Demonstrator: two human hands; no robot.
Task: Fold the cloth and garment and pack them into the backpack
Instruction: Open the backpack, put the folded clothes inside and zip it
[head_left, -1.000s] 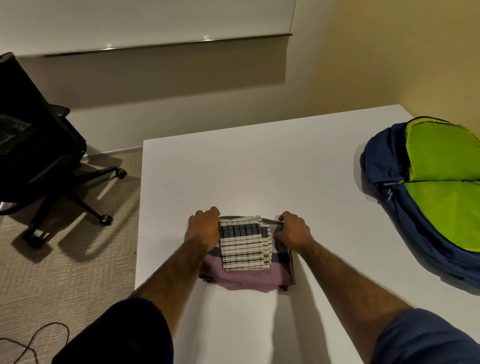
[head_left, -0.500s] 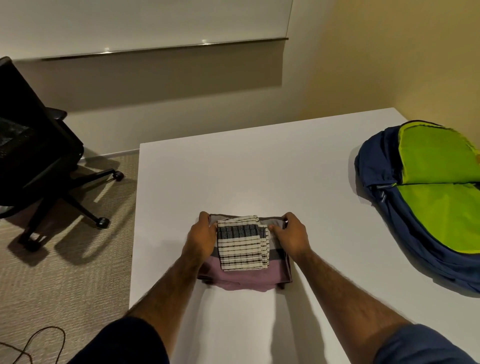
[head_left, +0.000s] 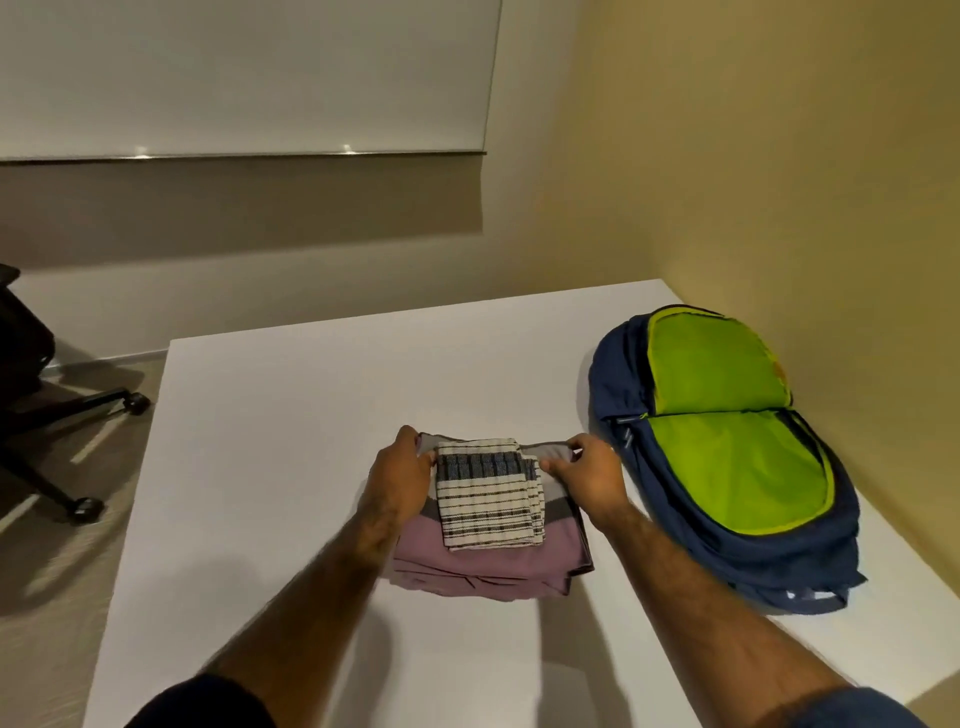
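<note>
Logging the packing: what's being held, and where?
Left hand and right hand grip the folded garment at its far corners; the striped cloth lies on top.

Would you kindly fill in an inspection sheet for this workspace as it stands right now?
Surface: white table, carrying the stack and the backpack.
Job's things: striped cloth folded, lying on the folded mauve garment; backpack lies unzipped to the right, green lining showing, nothing seen inside.
Clutter: nothing seen.
Grips: left hand and right hand each hold the garment's far end, one at either side.
Cables: nothing seen.
Surroundings: black office chair on carpet at left; walls behind and to the right.
</note>
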